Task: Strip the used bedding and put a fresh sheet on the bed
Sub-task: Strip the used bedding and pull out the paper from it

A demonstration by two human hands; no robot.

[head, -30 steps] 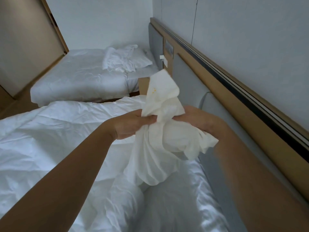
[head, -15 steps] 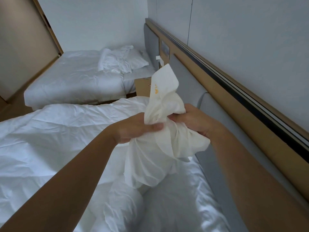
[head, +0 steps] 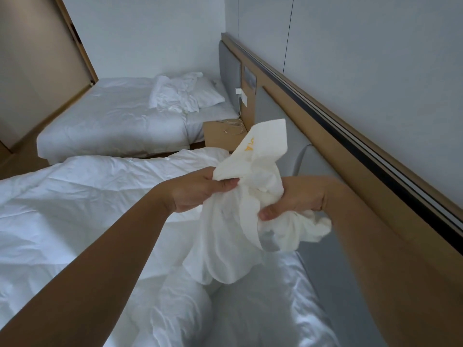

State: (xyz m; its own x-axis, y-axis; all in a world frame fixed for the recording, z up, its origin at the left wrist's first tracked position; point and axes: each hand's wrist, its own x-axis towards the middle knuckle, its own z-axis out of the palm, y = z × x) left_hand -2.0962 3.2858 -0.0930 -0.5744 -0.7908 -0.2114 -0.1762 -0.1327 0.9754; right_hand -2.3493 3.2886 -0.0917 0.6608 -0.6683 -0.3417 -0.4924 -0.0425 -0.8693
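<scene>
White pillowcase [head: 250, 221], yellow-marked, bunched in the air over the head end of the near bed [head: 270, 319], left hand [head: 198, 191] and right hand [head: 298, 199] each clenched on it; crumpled duvet [head: 75, 209] not yet off, nothing fresh laid, so stripping is likely just begun.

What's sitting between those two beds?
A small wooden nightstand with a white cable lying on top. The head view shows it.
</scene>
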